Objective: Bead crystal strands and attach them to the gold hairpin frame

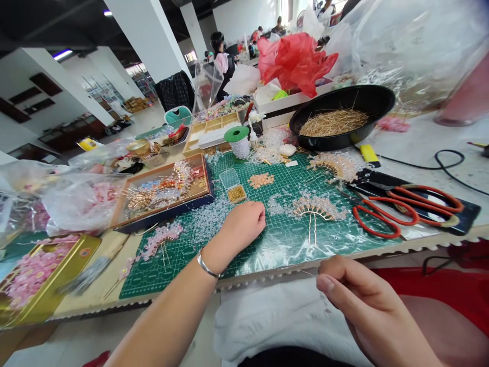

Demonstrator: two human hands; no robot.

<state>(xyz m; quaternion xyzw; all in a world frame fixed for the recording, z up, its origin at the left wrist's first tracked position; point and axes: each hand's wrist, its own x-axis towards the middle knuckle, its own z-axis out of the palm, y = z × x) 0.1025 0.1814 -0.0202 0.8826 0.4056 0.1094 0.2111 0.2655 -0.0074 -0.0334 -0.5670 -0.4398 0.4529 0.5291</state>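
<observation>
- Left hand (244, 225) curls over the mat (263, 250) beside gold beads (237, 193); hold hidden.
- Right hand (355, 300) pinches thin wire (306, 272), likely for control.
- Comb (314, 211) lies flat, near both.

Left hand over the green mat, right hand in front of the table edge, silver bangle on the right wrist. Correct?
Not the bangle. The head view shows the silver bangle on the left wrist. The left hand over the green mat and the right hand in front of the table edge stand.
</observation>
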